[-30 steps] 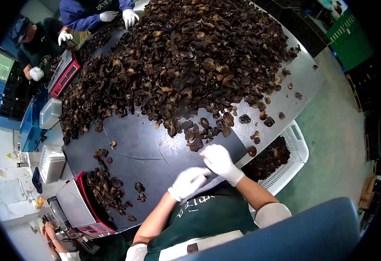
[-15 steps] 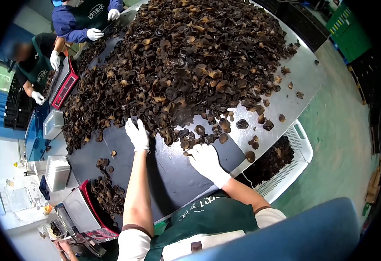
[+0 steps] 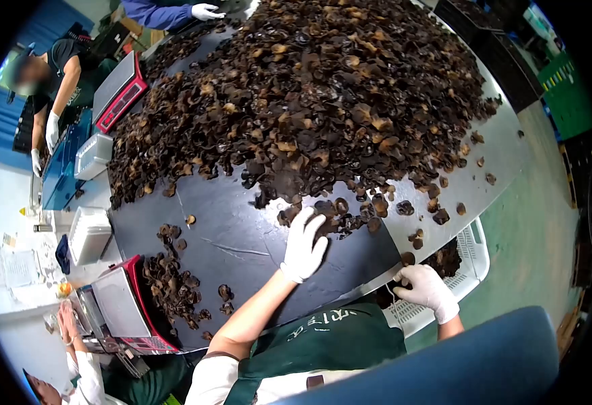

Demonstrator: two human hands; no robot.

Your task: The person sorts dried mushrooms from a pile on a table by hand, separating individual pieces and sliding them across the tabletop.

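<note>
A big heap of dark brown wood ear mushrooms (image 3: 323, 101) covers the far part of the table. My left hand (image 3: 304, 246), in a white glove, lies over the dark mat (image 3: 242, 236) with fingers apart. Its fingertips are beside a few loose wood ears (image 3: 336, 216) at the heap's near edge. My right hand (image 3: 428, 291), also gloved, is at the table's near right edge, above a white basket (image 3: 475, 253) with wood ears inside. Its fingers are curled together just below a single wood ear (image 3: 408, 258); whatever they hold is hidden.
Two red-edged scales (image 3: 123, 98) (image 3: 123, 304) stand at the left. A small pile of wood ears (image 3: 171, 283) lies by the nearer one. Clear plastic trays (image 3: 90, 233) are stacked beyond. Co-workers (image 3: 59, 88) are at the far left and lower left. Dark crates (image 3: 505, 64) stand far right.
Both my hands have moved right: the left from the heap's edge across the mat, the right to the table edge over the basket. My view has shifted, showing more of the lower-left person.
</note>
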